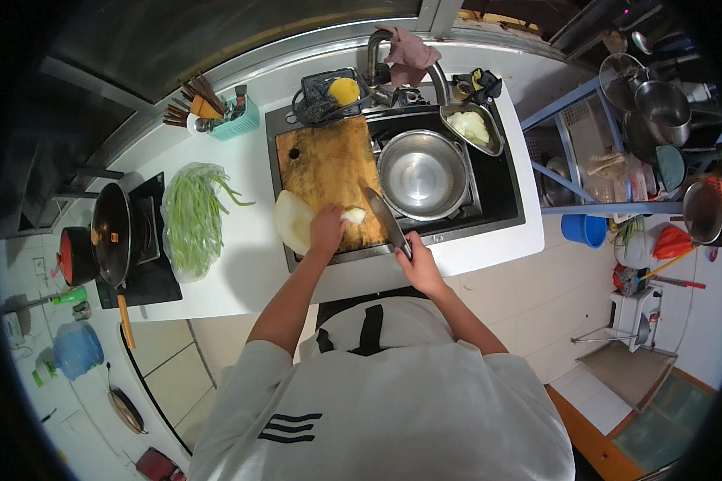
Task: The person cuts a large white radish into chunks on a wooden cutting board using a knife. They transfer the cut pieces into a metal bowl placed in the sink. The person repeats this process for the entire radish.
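On the near part of a wooden cutting board (331, 156), my left hand (327, 229) has its fingertips on a small white vegetable piece (354, 216). A kitchen knife (385, 217) is gripped by the handle in my right hand (422, 264). Its blade slants up and left over the board's right edge, apart from the piece. Left of my left hand lies a large pale vegetable chunk (293, 219), partly hidden by the hand and overlapping the board's edge. A steel basin (423, 174) sits in the sink, just right of the knife.
A metal drainer (496, 141) with pale vegetable pieces stands behind the basin, near the cloth-draped faucet (378, 54). Bagged green stalks (192, 222) lie on the left counter, beside a lidded wok (111, 234). A teal basket (237, 123) with utensils and a black rack (319, 99) stand behind.
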The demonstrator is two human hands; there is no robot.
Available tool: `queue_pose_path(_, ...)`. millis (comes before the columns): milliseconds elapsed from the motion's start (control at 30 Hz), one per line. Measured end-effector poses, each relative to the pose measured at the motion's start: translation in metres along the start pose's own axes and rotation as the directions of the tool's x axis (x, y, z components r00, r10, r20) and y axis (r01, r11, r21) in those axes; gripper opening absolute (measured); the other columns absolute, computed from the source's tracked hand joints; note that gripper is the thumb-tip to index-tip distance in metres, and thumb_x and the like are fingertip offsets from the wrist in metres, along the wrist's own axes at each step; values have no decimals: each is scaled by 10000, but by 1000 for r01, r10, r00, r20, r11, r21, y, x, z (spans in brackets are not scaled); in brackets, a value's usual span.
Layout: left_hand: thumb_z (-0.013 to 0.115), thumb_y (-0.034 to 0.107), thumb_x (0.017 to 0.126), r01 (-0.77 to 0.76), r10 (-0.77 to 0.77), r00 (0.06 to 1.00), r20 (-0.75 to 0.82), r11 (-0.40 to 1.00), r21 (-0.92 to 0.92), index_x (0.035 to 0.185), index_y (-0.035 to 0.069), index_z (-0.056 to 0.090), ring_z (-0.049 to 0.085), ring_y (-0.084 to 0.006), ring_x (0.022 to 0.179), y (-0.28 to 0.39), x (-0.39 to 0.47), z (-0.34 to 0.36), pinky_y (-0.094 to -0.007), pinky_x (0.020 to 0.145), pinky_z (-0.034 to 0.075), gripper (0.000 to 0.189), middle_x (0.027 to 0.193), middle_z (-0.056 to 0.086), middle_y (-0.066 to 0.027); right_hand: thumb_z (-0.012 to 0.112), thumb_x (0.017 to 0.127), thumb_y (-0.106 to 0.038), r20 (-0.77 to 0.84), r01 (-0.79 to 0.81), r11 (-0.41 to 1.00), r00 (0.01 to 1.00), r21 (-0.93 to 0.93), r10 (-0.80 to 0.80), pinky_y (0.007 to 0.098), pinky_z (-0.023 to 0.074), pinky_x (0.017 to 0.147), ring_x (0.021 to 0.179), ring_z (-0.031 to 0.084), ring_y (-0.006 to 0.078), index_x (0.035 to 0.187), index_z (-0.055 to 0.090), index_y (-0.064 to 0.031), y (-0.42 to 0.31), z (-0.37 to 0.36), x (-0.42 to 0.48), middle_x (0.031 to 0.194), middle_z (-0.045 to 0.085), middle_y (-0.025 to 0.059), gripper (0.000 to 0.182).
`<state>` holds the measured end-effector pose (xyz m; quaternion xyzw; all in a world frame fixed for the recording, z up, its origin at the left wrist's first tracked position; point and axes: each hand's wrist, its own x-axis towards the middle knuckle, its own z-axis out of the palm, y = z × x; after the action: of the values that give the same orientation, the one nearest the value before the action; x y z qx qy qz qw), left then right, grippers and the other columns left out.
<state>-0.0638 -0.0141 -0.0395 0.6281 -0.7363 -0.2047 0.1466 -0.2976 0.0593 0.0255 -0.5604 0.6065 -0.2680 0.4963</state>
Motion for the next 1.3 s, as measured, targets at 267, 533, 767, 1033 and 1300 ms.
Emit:
queue_pose_path(267,703,171,747,25,-29,997,-67,998,-60,910,48,671,587,-315,770,-4,-4,11,-414,697,466,206,817,589,-124,581,871,-152,43,49,976,998,-213,-41,502,464,633,747,600,455,1070,425,-36,-13,18,7,773,616,253,277)
queue_pose_path(533,734,139,692,-33,14,985,-175,994,-107,976,50,631,550,-319,951,6,-3,10,-429,822,432,315,985,586,-126,575,871,-153,10,37,960,999,-277,-36,524,463,634,731,601,459,1080,428,-36,-21,20,14,756,613,268,282)
queue_pose_path(767,752,130,719,131,-121,991,51,929,-346,971,22,578,623,-348,803,-2,9,17,-415,699,496,325,880,645,-156,593,866,-168,-52,-33,977,998,-212,23,513,460,633,746,601,461,1074,436,-49,-17,6,16,750,613,264,286)
queue_pose_path(1033,713,3,748,109,-233,961,-151,817,-566,971,-16,636,632,-260,700,0,13,17,-321,612,497,236,843,625,-155,594,873,-168,-60,11,988,998,-156,-20,497,459,620,747,603,453,1050,442,-44,-11,6,21,737,611,249,264)
queue_pose_path(1300,608,19,787,-280,246,943,-226,951,-134,932,20,654,591,-328,737,-2,6,-7,-380,652,491,151,886,592,-129,589,862,-153,-43,-42,983,998,-178,35,499,461,634,759,603,453,1064,430,-49,-11,1,23,767,614,249,277)
